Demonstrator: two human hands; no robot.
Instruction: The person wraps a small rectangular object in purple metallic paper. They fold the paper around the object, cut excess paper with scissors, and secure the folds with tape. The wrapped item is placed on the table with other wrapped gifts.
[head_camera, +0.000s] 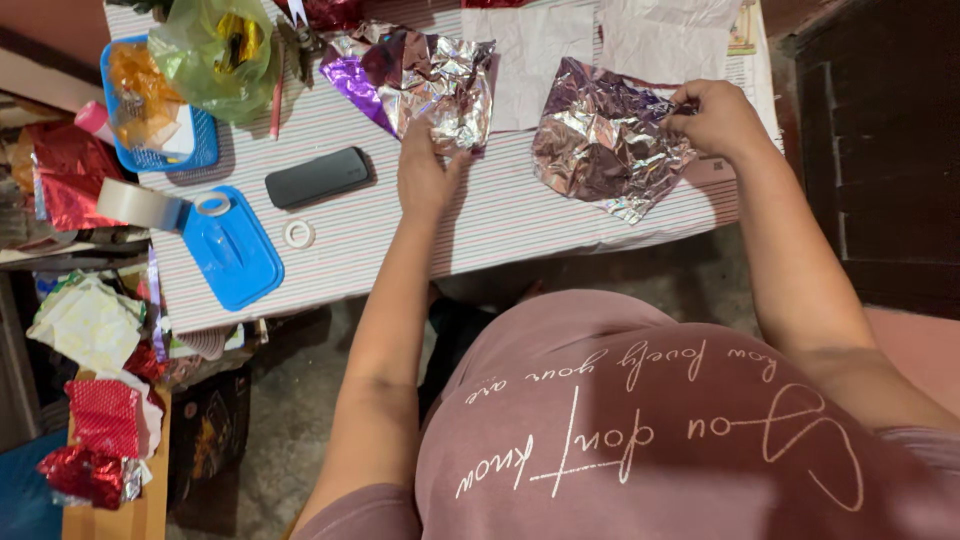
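Closest to the camera is the person's own mauve shirt (640, 420) with pale script across it, and from it both bare arms reach up to a bench (520, 215) covered in a fine striped cloth. Left hand (428, 170) lies flat with fingers spread, its fingertips pressing the lower edge of a crumpled sheet of silver and purple foil (420, 75); that sheet's long axis runs roughly left to right, its purple corner pointing toward the left side of the bench. Right hand (715, 118) is pinched narrow on the upper right edge of a second crumpled foil sheet (605, 145), silvery pink, which spreads down and to the left of that hand and has a ragged corner pointing toward the near bench edge. Both sheets lie side by side between the hands, close but apart. Beyond them lie two plain white paper sheets (535, 55). Left of the left hand sits a dark flat oblong case (317, 177), then a small white tape ring (299, 234), a blue rectangular lid (232, 250) and a large roll of clear tape (140, 205) at the bench end. A blue basket (155, 150) holds orange wrapping, with a green plastic bag (210, 50) beside it. Below the bench end, red foil packages (100, 420) and a white crumpled bag (88, 322) are stacked.
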